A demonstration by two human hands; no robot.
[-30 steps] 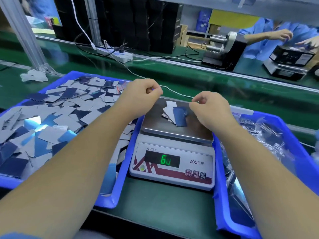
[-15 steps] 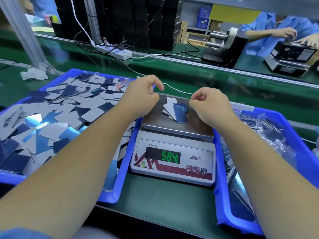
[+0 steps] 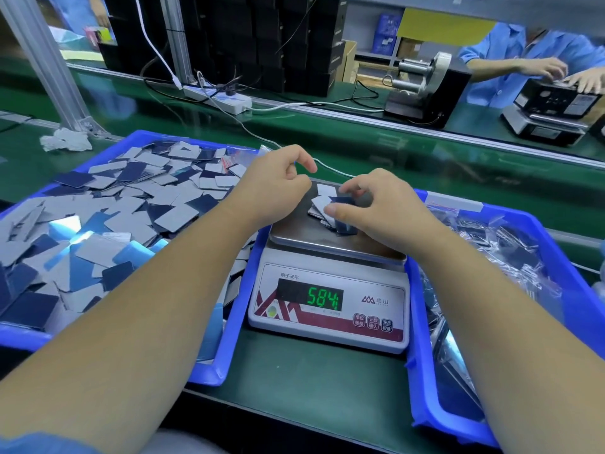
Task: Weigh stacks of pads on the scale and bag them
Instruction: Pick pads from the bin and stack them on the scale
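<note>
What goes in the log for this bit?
right hand pinches pads | on scale | left hand empty | display: 584

A green bench point(image 3: 294, 381) fills the view. At 12 o'clock a white power strip point(image 3: 217, 99) lies before black boxes point(image 3: 278, 40). At 10 o'clock stands a metal post point(image 3: 42, 60); at 2 o'clock a tape dispenser point(image 3: 422, 83).
</note>
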